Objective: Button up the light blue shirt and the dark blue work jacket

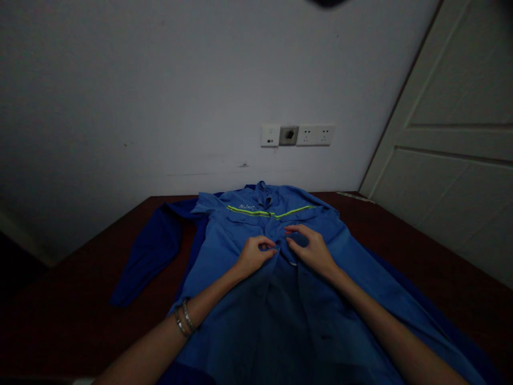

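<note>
A blue work shirt (pixel 224 251) lies front-up on a dark wooden table (pixel 84 299), collar toward the wall, with a yellow-green stripe (pixel 256 212) across the chest. My left hand (pixel 253 255) and my right hand (pixel 310 247) meet at the shirt's front opening, below the stripe. Both hands have their fingers curled and pinch the fabric edges of the placket. Bracelets (pixel 183 318) sit on my left wrist. A darker blue sleeve (pixel 150 251) spreads out to the left.
A pale wall stands behind the table with a row of sockets (pixel 297 135). A white panelled door (pixel 452 155) rises at the right. The table's surface shows on both sides of the shirt. The room is dim.
</note>
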`<state>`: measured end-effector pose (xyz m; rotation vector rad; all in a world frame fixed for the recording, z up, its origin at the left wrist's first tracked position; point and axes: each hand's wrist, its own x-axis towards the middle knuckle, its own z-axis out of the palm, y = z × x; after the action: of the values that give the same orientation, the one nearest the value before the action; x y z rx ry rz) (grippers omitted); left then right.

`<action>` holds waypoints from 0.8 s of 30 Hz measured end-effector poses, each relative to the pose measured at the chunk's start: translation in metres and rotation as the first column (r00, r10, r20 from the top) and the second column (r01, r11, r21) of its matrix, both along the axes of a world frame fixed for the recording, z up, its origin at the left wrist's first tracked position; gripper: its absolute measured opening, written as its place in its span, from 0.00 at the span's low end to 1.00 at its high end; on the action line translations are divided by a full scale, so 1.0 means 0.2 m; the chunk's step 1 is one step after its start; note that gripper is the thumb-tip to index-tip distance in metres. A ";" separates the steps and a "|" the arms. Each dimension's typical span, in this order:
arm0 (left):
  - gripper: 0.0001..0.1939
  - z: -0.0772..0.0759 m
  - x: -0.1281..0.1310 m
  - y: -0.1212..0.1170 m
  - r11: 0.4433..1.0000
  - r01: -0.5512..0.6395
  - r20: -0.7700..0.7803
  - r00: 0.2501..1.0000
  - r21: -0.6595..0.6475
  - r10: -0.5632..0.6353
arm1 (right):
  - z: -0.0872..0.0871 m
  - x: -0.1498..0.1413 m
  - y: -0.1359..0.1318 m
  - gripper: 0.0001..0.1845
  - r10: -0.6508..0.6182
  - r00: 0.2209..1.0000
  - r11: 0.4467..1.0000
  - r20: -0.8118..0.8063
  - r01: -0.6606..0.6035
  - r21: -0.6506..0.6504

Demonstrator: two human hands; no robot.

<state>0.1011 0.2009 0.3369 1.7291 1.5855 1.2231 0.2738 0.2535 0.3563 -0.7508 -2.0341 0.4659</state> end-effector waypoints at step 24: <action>0.05 0.01 0.03 -0.02 0.995 -0.051 -0.048 0.997 0.090 0.055 | -0.05 -0.02 0.00 0.19 0.054 0.997 0.961 0.054 -0.037 -0.275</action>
<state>0.1068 0.1965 0.3382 1.7970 1.6384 1.3031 0.2689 0.2538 0.3468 -0.8935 -2.0707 0.7712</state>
